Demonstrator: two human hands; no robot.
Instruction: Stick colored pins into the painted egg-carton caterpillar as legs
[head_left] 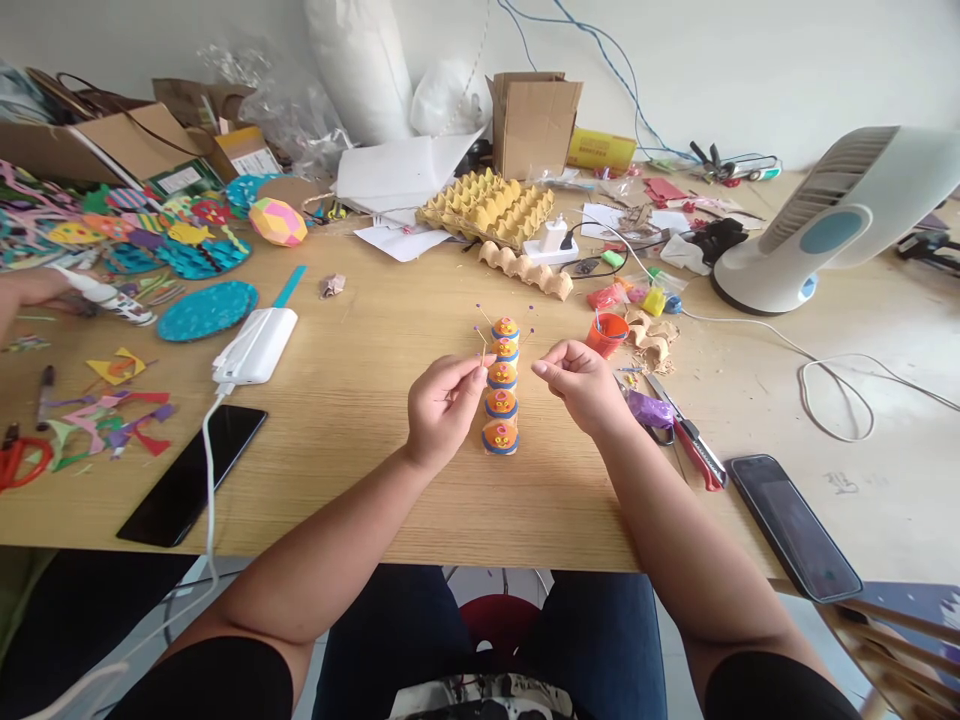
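Your wooden table (360, 320) carries a row of five orange-and-blue bumps (501, 404). To your left lie a white power bank (261, 348) and a black phone (176, 485); to your right, an orange cup (606, 338), a box cutter (696, 450) and a white fan (836, 225).

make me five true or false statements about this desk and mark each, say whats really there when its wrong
1. The row of orange domes stands between the left hand and the right hand. True.
2. The row has three domes. False: it has five.
3. The yellow egg tray lies nearer than the open cardboard box. True.
4. Both phones lie to the right of the row. False: one black phone lies to its left, another phone to its right.
5. The fan is at the left end. False: the fan stands at the right.
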